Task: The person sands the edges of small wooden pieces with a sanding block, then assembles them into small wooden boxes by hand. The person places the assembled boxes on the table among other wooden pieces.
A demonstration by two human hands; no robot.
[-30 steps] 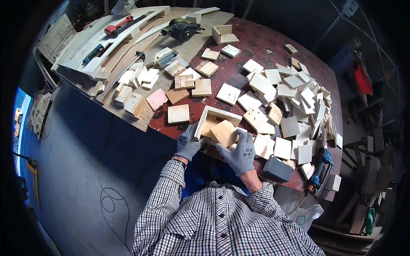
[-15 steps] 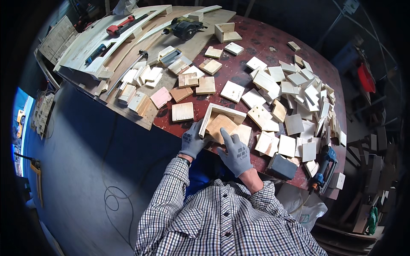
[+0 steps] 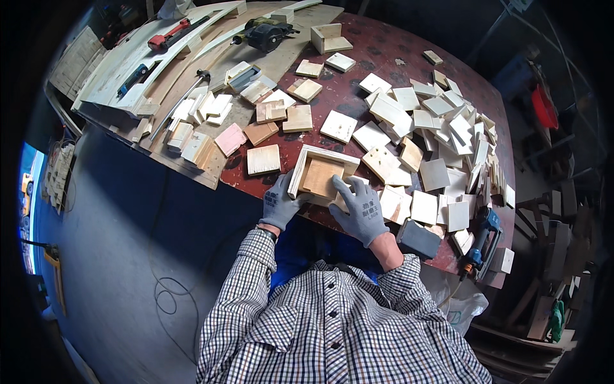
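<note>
At the table's near edge sits a small pale wooden corner frame (image 3: 329, 155), two boards joined at a right angle. My left hand (image 3: 280, 203) is closed round its left board, the fingertips partly hidden. Inside the angle lies a browner square wooden block (image 3: 322, 176). My right hand (image 3: 361, 212) is closed with bent fingers on a pale wooden block at the frame's near right side; that block is mostly covered by the hand. The index fingertip touches near the brown block's right edge. Both hands wear grey gloves.
Many loose wooden blocks (image 3: 390, 115) are heaped on the red table (image 3: 377, 38) to the right. A blue nail gun (image 3: 483, 240) and a dark grey block (image 3: 418, 239) lie at the near right edge. A hammer (image 3: 203, 75), a circular saw (image 3: 265, 35) and a red tool (image 3: 176, 35) rest further left.
The brown block has turned from slanted to square with the corner frame's boards. My right hand has shifted right and lower, its fingers now bent round the near right side.
</note>
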